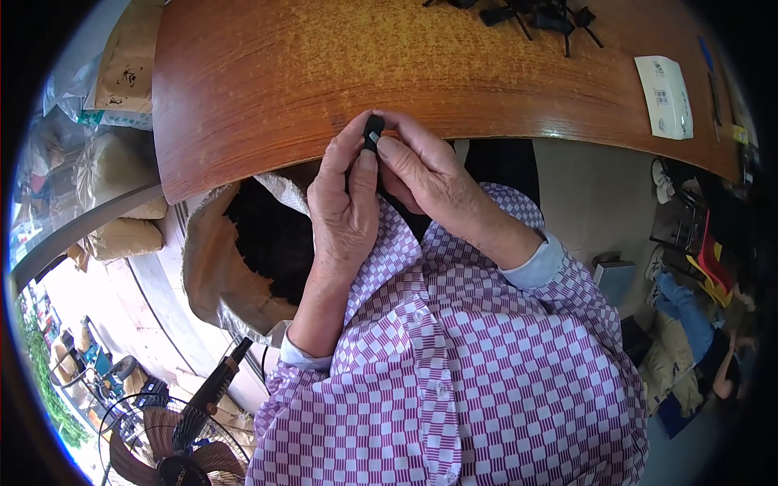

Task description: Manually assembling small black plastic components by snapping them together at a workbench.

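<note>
Just off the table's near edge, my two hands meet around a small black piece (374, 125). My left hand (344, 186) is closed, with its thumb and fingertips pressed against the piece. From the other side my right hand (425, 166) pinches it, the thumb close to my left thumb. A tiny pale sliver shows between the thumbs; I cannot tell whether it belongs to the piece. The fingers cover most of the piece. At the table's far side lie several black parts with thin stems (551, 18).
The worn brown wooden table (324, 73) curves across the top. A white printed packet (664, 97) and a blue pen-like stick (707, 57) lie at its right. Below left stands an open sack (212, 251) of dark contents, with a fan (174, 445) near it. People sit at far right.
</note>
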Demonstrator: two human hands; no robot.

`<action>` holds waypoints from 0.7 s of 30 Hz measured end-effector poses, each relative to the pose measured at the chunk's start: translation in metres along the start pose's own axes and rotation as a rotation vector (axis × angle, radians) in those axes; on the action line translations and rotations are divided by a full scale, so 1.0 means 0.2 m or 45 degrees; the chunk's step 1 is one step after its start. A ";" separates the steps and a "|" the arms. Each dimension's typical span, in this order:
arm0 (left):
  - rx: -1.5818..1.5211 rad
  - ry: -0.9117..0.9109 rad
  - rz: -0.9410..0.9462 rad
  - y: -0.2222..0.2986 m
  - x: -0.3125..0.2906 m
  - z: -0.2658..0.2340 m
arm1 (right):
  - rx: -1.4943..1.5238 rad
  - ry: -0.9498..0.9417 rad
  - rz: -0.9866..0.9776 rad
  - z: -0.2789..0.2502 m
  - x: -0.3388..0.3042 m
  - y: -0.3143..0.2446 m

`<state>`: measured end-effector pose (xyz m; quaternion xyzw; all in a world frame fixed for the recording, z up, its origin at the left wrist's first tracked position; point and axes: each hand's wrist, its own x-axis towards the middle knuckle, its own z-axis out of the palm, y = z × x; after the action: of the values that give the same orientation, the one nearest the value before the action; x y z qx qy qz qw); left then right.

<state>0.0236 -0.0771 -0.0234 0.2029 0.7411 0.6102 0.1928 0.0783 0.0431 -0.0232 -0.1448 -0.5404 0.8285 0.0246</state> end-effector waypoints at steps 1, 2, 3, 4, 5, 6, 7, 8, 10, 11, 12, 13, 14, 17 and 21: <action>0.002 -0.002 0.003 0.00 0.00 0.00 | -0.002 0.002 -0.010 0.00 0.00 0.00; 0.042 0.001 0.080 -0.01 0.01 0.01 | -0.004 0.005 -0.020 -0.01 0.00 0.00; 0.083 0.002 0.156 -0.01 0.01 0.02 | -0.001 0.008 -0.024 -0.01 0.00 0.00; 0.085 -0.003 0.159 -0.01 0.02 0.02 | -0.018 -0.004 -0.006 -0.02 0.01 0.00; 0.224 0.040 0.217 -0.01 0.02 0.03 | -0.036 -0.016 0.010 -0.02 0.01 0.00; 0.358 0.075 0.281 0.01 0.03 0.04 | -0.037 -0.003 -0.002 -0.03 0.01 -0.01; 0.354 0.062 0.296 0.01 0.03 0.04 | -0.053 -0.022 -0.017 -0.03 0.02 -0.01; 0.436 0.079 0.318 0.01 0.03 0.03 | -0.072 -0.039 -0.034 -0.03 0.03 0.00; 0.604 0.101 0.429 0.01 0.05 0.02 | 0.105 -0.110 0.093 -0.06 0.05 0.04; 0.628 0.108 0.427 0.01 0.05 0.02 | 0.187 -0.121 0.133 -0.05 0.06 0.06; 0.653 0.116 0.424 0.00 0.04 0.01 | 0.269 -0.134 0.175 -0.04 0.07 0.08; 0.615 0.099 0.339 0.01 0.03 0.01 | 0.255 -0.117 0.149 -0.06 0.08 0.07; 0.579 0.080 0.254 0.00 0.02 -0.01 | 0.139 -0.220 0.189 -0.09 0.08 0.06; 0.464 -0.116 -0.047 0.05 0.04 -0.13 | -0.424 -0.267 -0.230 -0.19 0.08 0.12; 1.134 -0.428 -0.224 0.14 0.07 -0.53 | -1.345 0.267 -0.637 -0.41 0.02 -0.13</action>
<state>-0.0438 -0.1525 0.0227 0.2980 0.9033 0.1736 0.2551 0.0938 0.1279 -0.0313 -0.0868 -0.8919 0.3978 0.1969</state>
